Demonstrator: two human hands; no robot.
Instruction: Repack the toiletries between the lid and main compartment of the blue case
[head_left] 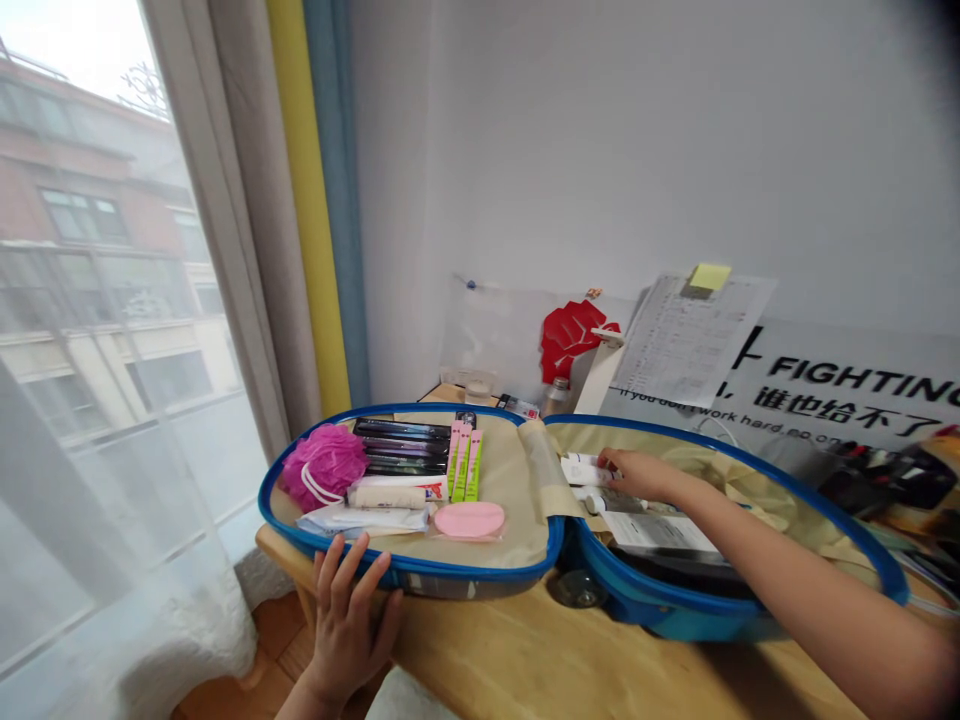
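Observation:
A blue-rimmed suitcase (551, 555) lies spread open on a wooden table, both halves facing up. My left hand (349, 615) rests its spread fingers on the near rim of the left half, holding nothing. In that half are a pink bath puff (324, 466), several dark slim packs (401, 447), pink-and-green sticks (465, 465), a beige roll-shaped item (388, 497), a white packet (367, 519) and a pink oval sponge (469, 520). Inside the right half, my right hand (634, 474) has its fingers bent over the end of a white tube (585, 471). Its fingertips are partly hidden.
Beside the tube lie small clear bottles (615, 502) and a white-labelled pack (660, 532). The wooden table (487, 650) shows in front. Dark clutter (892, 475) stands at right. Curtains (247, 200) hang by the window; papers (690, 335) stand before the wall.

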